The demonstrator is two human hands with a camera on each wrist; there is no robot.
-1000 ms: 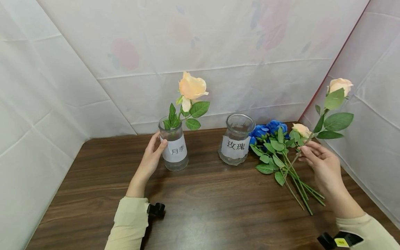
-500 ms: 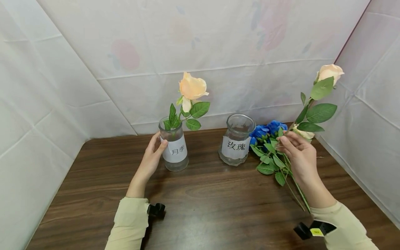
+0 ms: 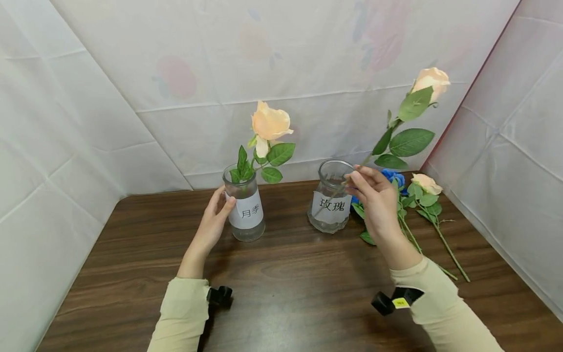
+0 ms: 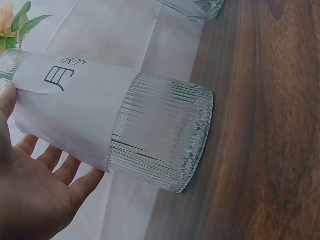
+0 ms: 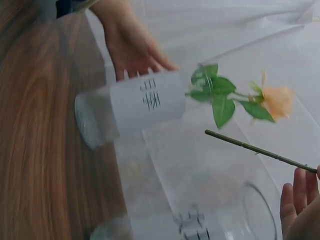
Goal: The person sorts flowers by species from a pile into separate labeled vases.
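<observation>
In the head view, the right hand [image 3: 379, 203] pinched the rose [image 3: 382, 142] right of centre, bloom [image 3: 433, 82] at upper right; presumably light and bendable, it was best held by the stem [image 5: 260, 150]. In the left wrist view, the left hand [image 4: 40, 187] gripped the vase [image 4: 155, 130], likely fragile glass, left of centre. In the right wrist view, the stem's cut end projected leftward past the fingertips [image 5: 287, 191] at lower right.

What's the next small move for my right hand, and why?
Probably move your right hand left to bring the stem over the left vase: the stem's end is free in the air, your left hand holds that vase, and a similar peach flower stands in it.
</observation>
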